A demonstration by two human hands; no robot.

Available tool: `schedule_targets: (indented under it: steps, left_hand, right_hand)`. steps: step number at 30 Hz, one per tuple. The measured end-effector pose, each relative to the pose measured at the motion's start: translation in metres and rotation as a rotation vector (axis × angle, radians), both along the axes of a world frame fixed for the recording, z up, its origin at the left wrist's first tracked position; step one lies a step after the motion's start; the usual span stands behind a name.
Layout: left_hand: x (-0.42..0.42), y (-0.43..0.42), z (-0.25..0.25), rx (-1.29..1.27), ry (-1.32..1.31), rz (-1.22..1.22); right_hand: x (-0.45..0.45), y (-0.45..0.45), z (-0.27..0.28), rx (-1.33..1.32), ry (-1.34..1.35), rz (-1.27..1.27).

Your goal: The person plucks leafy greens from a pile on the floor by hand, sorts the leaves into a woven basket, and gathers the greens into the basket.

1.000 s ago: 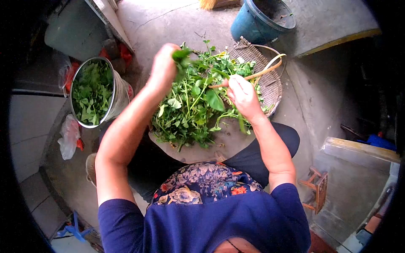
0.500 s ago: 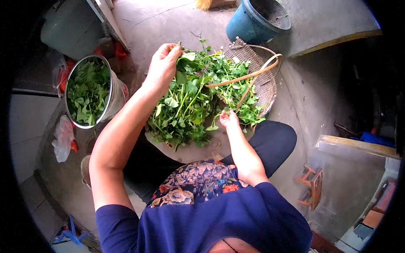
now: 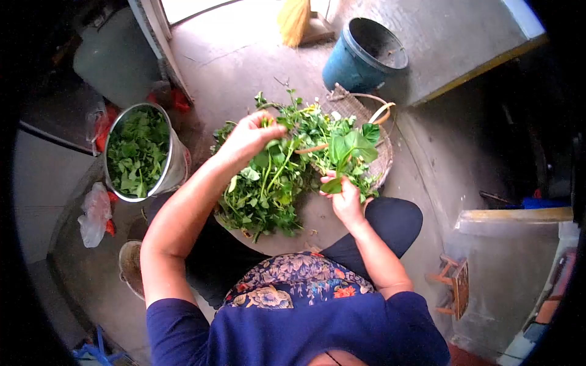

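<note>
A pile of leafy green stems (image 3: 262, 195) lies on the floor between my knees and spreads onto a flat woven basket (image 3: 383, 152) with a curved handle. Over the upper left of the pile, my left hand (image 3: 253, 135) is closed in a pinch; small greenery shows at its fingertips, but I cannot make out exactly what it grips. My right hand (image 3: 345, 198) is closed on a leafy sprig (image 3: 353, 146), whose broad leaves stand up above the fingers, in front of the basket.
On the left stands a bucket full of picked leaves (image 3: 139, 149), with a plastic bag (image 3: 96, 215) beside it. A blue bucket (image 3: 348, 64) and a broom (image 3: 293, 23) are at the top. To the right is a small wooden stool (image 3: 459, 287).
My right hand has risen from low near my knee and now holds a broad-leaved sprig upright. My left hand has moved slightly right over the pile. The whole view has shifted.
</note>
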State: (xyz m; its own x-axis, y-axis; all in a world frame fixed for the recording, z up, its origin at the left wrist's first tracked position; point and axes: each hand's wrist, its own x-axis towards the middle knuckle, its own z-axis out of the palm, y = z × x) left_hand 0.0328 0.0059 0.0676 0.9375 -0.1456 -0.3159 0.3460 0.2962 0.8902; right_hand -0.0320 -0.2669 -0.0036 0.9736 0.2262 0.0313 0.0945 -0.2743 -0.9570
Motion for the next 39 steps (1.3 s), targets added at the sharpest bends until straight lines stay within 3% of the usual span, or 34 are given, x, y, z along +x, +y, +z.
schedule_targets:
  steps: [3, 5, 7, 10, 13, 14, 18, 20, 24, 29, 33, 35, 39]
  left_hand:
    - [-0.006, 0.008, -0.006, 0.176, -0.036, -0.383]
    - [-0.016, 0.002, 0.0, 0.167, -0.098, -0.505]
    - [-0.024, -0.002, -0.004, -0.035, 0.013, -0.586]
    - [-0.031, -0.011, -0.024, -0.149, -0.023, -0.65]
    - [-0.038, -0.013, -0.013, -0.242, 0.152, -0.559]
    - [-0.038, -0.014, -0.016, -0.118, 0.112, -0.512]
    - [-0.039, -0.012, -0.01, -0.233, 0.213, -0.653]
    - [-0.039, -0.013, -0.032, -0.055, 0.169, -0.713]
    - [-0.044, -0.017, -0.014, 0.022, 0.094, -0.705]
    - [-0.044, -0.018, -0.013, 0.212, -0.1, -0.574]
    - [-0.049, -0.025, -0.003, 0.605, -0.338, -0.329]
    - [-0.047, -0.028, -0.012, 0.583, -0.447, -0.111]
    - [-0.028, 0.0, 0.007, 0.303, -0.187, 0.071]
  right_hand:
    - [0.016, -0.008, 0.027, -0.31, -0.326, 0.076]
    - [0.02, -0.013, 0.043, -0.563, -0.478, 0.129]
    - [0.022, -0.006, 0.068, -0.572, -0.561, 0.15]
    - [0.031, -0.01, 0.076, -0.668, -0.7, 0.21]
    - [0.036, -0.01, 0.09, -0.747, -0.769, 0.27]
    - [0.037, -0.01, 0.093, -0.766, -0.788, 0.289]
    - [0.044, -0.013, 0.092, -0.836, -0.86, 0.325]
    - [0.043, -0.012, 0.094, -0.879, -0.849, 0.346]
    - [0.039, -0.012, 0.095, -0.954, -0.767, 0.363]
    - [0.031, -0.019, 0.076, -0.72, -0.608, 0.242]
    - [0.015, -0.015, 0.07, -0.564, -0.307, 0.191]
    - [0.008, -0.007, 0.077, -0.479, -0.251, 0.215]
    - [-0.001, -0.005, 0.073, -0.268, -0.03, 0.208]
